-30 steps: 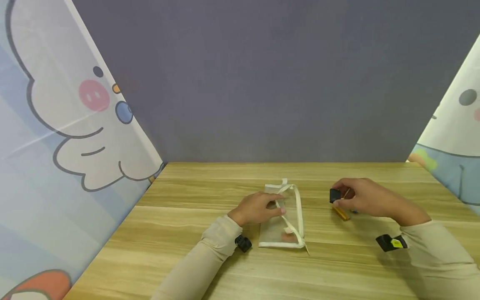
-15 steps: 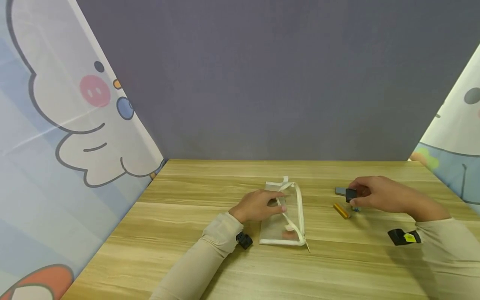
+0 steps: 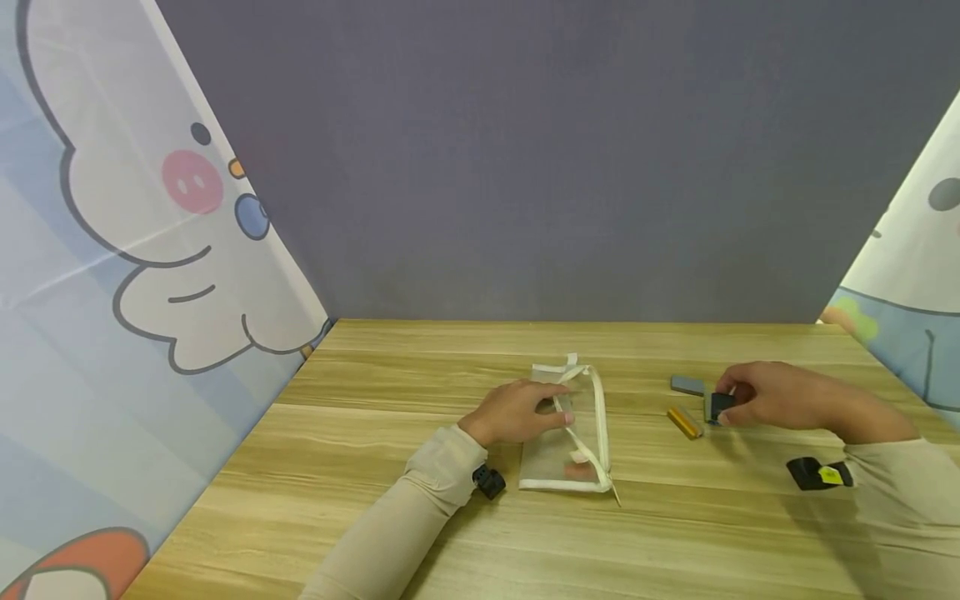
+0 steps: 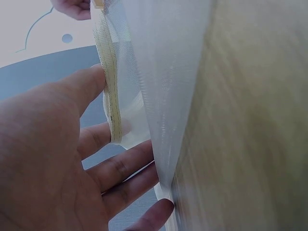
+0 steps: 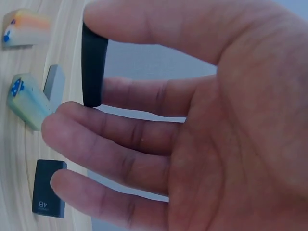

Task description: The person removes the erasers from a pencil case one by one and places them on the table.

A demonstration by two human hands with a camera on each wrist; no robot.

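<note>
A white mesh zip pouch (image 3: 540, 462) lies mid-table, a reddish patch showing faintly through its lower end. My left hand (image 3: 513, 412) touches its zip edge, thumb and forefinger apart. In the left wrist view, the zip edge (image 4: 111, 96) meets the thumb, and the fairly straight fingers reach to the mesh. My right hand (image 3: 772, 396) pinches a small black block (image 5: 94, 67) between thumb and fingers, low over the table. Beside it lie a grey block (image 3: 687, 384) and an orange block (image 3: 684, 422); a pale green block with blue marks (image 5: 30, 101) is mostly hidden in the head view.
In the right wrist view, another black block marked 4B (image 5: 48, 190) lies by the fingertips. The wooden table (image 3: 420, 358) ends at a dark grey panel (image 3: 525, 167). Cartoon-printed sheets (image 3: 97, 333) stand at both sides.
My right hand has moved right and slightly down with the black block, uncovering the grey block and more of the orange one. The left hand stays at the pouch.
</note>
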